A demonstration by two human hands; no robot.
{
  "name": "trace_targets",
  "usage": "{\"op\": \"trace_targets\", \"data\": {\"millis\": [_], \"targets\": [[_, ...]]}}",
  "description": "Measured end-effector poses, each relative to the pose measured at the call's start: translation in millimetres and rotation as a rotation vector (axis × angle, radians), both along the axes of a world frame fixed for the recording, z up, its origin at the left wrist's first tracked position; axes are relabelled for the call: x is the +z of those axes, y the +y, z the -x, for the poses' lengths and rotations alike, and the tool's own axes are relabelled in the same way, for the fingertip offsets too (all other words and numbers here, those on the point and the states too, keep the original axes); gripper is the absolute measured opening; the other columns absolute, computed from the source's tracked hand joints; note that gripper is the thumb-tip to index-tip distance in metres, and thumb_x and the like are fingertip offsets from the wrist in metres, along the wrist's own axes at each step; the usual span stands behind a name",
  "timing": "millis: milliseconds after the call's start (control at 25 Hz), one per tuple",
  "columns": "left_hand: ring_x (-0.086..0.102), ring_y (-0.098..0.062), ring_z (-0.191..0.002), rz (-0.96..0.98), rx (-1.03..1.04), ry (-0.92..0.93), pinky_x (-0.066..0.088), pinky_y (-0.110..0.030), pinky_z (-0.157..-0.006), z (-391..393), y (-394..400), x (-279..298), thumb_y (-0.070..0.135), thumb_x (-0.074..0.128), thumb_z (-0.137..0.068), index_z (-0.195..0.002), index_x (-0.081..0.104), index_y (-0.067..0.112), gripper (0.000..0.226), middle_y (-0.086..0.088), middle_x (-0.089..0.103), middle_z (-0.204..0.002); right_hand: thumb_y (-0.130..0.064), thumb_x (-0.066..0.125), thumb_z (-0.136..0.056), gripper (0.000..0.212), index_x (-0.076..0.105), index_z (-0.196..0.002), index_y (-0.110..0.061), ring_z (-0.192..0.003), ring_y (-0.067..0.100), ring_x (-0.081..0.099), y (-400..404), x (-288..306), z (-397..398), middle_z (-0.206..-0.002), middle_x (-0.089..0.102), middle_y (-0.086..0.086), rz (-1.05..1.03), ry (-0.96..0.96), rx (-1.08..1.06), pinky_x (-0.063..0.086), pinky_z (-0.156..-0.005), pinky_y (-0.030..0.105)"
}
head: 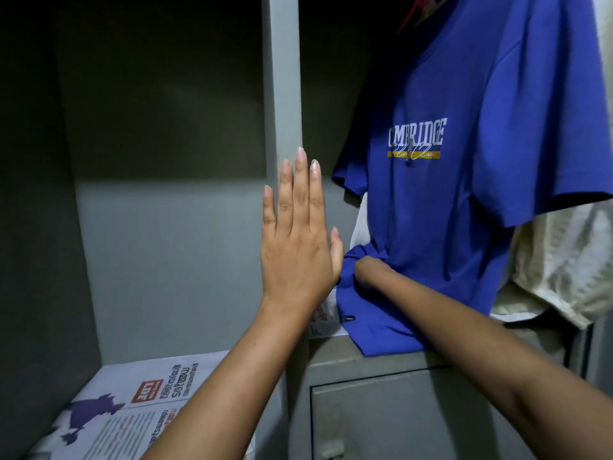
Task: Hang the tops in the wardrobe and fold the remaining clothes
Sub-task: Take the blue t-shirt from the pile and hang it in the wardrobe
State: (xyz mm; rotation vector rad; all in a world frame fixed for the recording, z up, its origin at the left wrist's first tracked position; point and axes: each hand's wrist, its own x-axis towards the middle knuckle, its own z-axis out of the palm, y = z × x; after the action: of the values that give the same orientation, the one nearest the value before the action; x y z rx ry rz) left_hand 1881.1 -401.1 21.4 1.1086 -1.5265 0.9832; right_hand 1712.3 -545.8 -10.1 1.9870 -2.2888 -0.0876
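The left hand (pixel 297 240) is pressing flat, fingers straight, against the grey wardrobe divider (pixel 282 94). The right hand (pixel 370 270) is bunching the lower hem of the blue T-shirt (pixel 464 127), its fingers hidden in the cloth. The shirt is hanging on a red hanger (pixel 414 11) in the right compartment, its hem lying on the shelf (pixel 381 360) over newspaper (pixel 326 313).

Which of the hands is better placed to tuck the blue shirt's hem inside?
Probably the right hand: it already grips the blue shirt at its hem. The left hand lies flat, holding nothing.

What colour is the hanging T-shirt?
Royal blue T-shirt, white chest lettering over a yellow stripe; head view.
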Motion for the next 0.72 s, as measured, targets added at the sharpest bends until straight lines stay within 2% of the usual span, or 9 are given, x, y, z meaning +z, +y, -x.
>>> {"op": "trace_targets", "data": {"millis": [40, 120, 200, 240, 320, 400, 480, 560, 720], "targets": [[0.001, -0.028, -0.147, -0.001, 0.0, -0.003, 0.014, -0.047, -0.119, -0.6, -0.5, -0.4, 0.032, 0.051, -0.085, -0.151, 0.012, 0.002, 0.083, -0.016, 0.005, -0.159, -0.015, 0.033, -0.1, 0.036, 0.053, -0.127, -0.001, -0.118, 0.034, 0.052, -3.9, -5.4, 0.5, -0.128, 0.055, 0.019, 0.135, -0.084, 0.022, 0.04, -0.096, 0.038], [0.0, -0.028, -0.147, 0.001, -0.008, -0.002, 0.013, -0.047, -0.119, -0.8, -0.7, -1.1, 0.033, 0.051, -0.085, -0.151, 0.012, 0.002, 0.083, -0.016, 0.005, -0.159, -0.027, 0.037, -0.1, 0.039, 0.055, -0.126, -0.005, -0.117, 0.033, 0.052, -4.9, -6.4, 2.5, -0.129, 0.055, 0.018, 0.206, -0.186, 0.045, 0.041, -0.094, 0.038], [0.0, -0.027, -0.148, 0.003, -0.024, -0.004, 0.012, -0.047, -0.119, -0.5, -0.1, -1.0, 0.033, 0.05, -0.084, -0.151, 0.012, 0.003, 0.083, -0.015, 0.005, -0.159, -0.055, 0.042, -0.093, 0.058, 0.056, -0.127, -0.01, -0.118, 0.03, 0.052, 7.1, 0.5, -3.6, -0.131, 0.054, 0.013, 0.08, -0.194, 0.031, 0.04, -0.096, 0.037], [0.0, -0.027, -0.148, 0.002, -0.032, -0.005, 0.012, -0.047, -0.119, -0.2, 0.1, -1.1, 0.033, 0.05, -0.084, -0.151, 0.012, 0.003, 0.083, -0.015, 0.005, -0.159, -0.062, 0.042, -0.09, 0.066, 0.055, -0.13, -0.012, -0.119, 0.029, 0.051, 14.7, 2.4, -6.2, -0.134, 0.052, 0.011, -0.01, -0.219, 0.033, 0.039, -0.098, 0.037], [0.001, -0.028, -0.148, 0.0, -0.037, -0.01, 0.012, -0.047, -0.119, -0.5, -0.4, -1.1, 0.034, 0.05, -0.084, -0.151, 0.011, 0.003, 0.084, -0.015, 0.005, -0.159, -0.051, 0.043, -0.093, 0.059, 0.048, -0.136, -0.011, -0.122, 0.027, 0.047, 31.4, -0.3, -9.4, -0.139, 0.046, 0.008, -0.191, -0.215, 0.016, 0.036, -0.1, 0.035], [0.002, -0.029, -0.148, -0.006, -0.042, -0.018, 0.012, -0.048, -0.119, -1.0, -0.1, -1.0, 0.033, 0.051, -0.083, -0.151, 0.01, 0.003, 0.085, -0.015, 0.005, -0.159, -0.034, 0.039, -0.097, 0.05, 0.041, -0.141, -0.009, -0.129, 0.029, 0.042, 47.8, -6.6, -1.7, -0.147, 0.039, 0.007, -0.222, -0.158, -0.052, 0.034, -0.106, 0.039], [0.003, -0.029, -0.147, -0.019, -0.057, -0.02, 0.012, -0.048, -0.119, -1.5, 0.7, -1.3, 0.032, 0.052, -0.083, -0.151, 0.01, 0.003, 0.085, -0.016, 0.005, -0.159, -0.026, 0.037, -0.097, 0.047, 0.042, -0.141, -0.01, -0.13, 0.031, 0.043, 63.3, -10.1, 5.9, -0.149, 0.038, 0.01, -0.147, -0.163, -0.104, 0.034, -0.108, 0.043], [0.003, -0.029, -0.147, -0.04, -0.082, -0.023, 0.013, -0.048, -0.119, -2.7, 3.0, -0.9, 0.033, 0.051, -0.083, -0.151, 0.01, 0.003, 0.085, -0.016, 0.006, -0.159, -0.028, 0.04, -0.097, 0.045, 0.045, -0.139, -0.014, -0.13, 0.03, 0.042, 83.5, -8.0, 8.5, -0.147, 0.041, 0.009, -0.016, -0.248, -0.065, 0.031, -0.109, 0.045], [0.0, -0.028, -0.147, -0.119, -0.276, -0.016, 0.006, -0.046, -0.12, -10.0, 10.0, 1.8, 0.043, 0.05, -0.085, -0.152, 0.01, 0.005, 0.087, -0.014, 0.004, -0.16, -0.031, 0.045, -0.096, 0.047, 0.045, -0.14, -0.015, -0.131, 0.03, 0.041, 133.7, -18.2, -5.4, -0.141, 0.048, 0.012, 0.399, -0.54, -0.006, 0.026, -0.112, 0.042]]}}
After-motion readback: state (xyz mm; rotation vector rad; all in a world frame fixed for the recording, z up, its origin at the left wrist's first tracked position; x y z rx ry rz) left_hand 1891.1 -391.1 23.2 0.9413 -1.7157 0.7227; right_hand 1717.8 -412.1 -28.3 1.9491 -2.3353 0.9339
